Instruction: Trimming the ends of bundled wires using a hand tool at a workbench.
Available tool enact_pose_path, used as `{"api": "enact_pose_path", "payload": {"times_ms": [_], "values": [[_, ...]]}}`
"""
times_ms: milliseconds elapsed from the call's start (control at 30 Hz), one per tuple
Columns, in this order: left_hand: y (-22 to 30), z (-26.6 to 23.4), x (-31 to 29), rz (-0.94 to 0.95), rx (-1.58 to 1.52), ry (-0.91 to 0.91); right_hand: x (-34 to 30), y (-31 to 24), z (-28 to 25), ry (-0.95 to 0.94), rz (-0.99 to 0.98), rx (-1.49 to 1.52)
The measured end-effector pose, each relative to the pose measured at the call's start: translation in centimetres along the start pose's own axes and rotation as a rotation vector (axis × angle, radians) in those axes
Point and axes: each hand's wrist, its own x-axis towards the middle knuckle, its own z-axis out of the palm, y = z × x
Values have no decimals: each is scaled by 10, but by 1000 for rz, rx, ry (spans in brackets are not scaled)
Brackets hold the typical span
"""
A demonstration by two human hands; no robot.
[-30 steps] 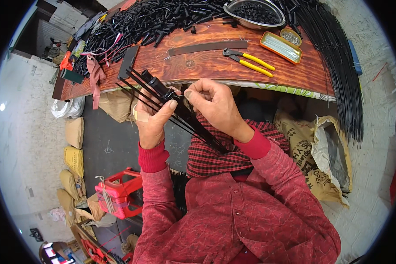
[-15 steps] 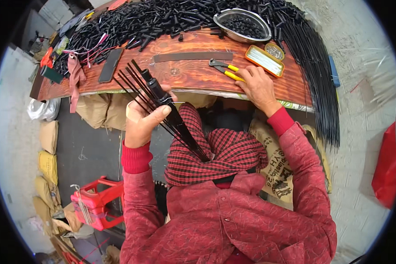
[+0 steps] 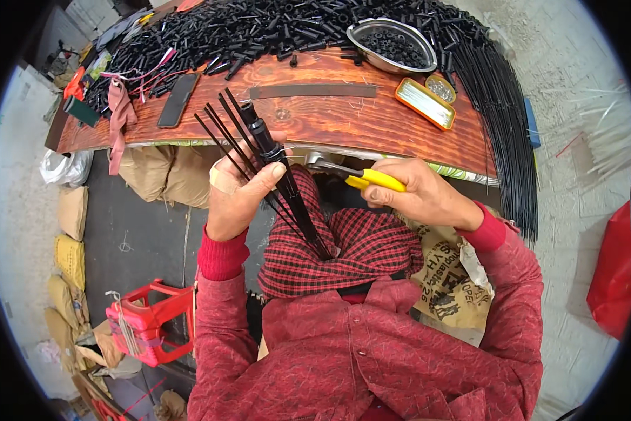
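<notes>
My left hand (image 3: 237, 198) is closed round a black umbrella-like frame (image 3: 298, 216), a dark shaft with several thin ribs fanning out at its upper end. Its lower end rests against the checked cloth on my lap. In my right hand (image 3: 431, 195) are end-cutting pincers (image 3: 385, 180) with yellow handles. Their metal jaws point left, close to the collar of the frame beside my left thumb. Whether the jaws touch the frame or grip a wire there is too small to tell.
Black tubular parts (image 3: 301, 28) heap along the back of the wooden table (image 3: 329, 123). A metal bowl (image 3: 352, 31) holds small black rings. Right of it lie an orange-rimmed tray (image 3: 413, 111) and long black rods (image 3: 498, 119). A red plastic stool (image 3: 162, 330) stands at lower left.
My right hand has lifted the pincers off the table and brought them toward me and left, next to the frame. My left hand still holds the frame, shifted slightly right.
</notes>
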Motion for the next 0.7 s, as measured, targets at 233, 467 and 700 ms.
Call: {"api": "enact_pose_path", "payload": {"times_ms": [233,467,700], "values": [[5,19,-9,67,91,86,-4,-28,-6,266,-312,-842],[6,26,-10,68,109,78,-4,-35,-2,347,-319,-1125],[7,26,-8,56,100,77,-3,-40,-5,346,-347,-1311]]}}
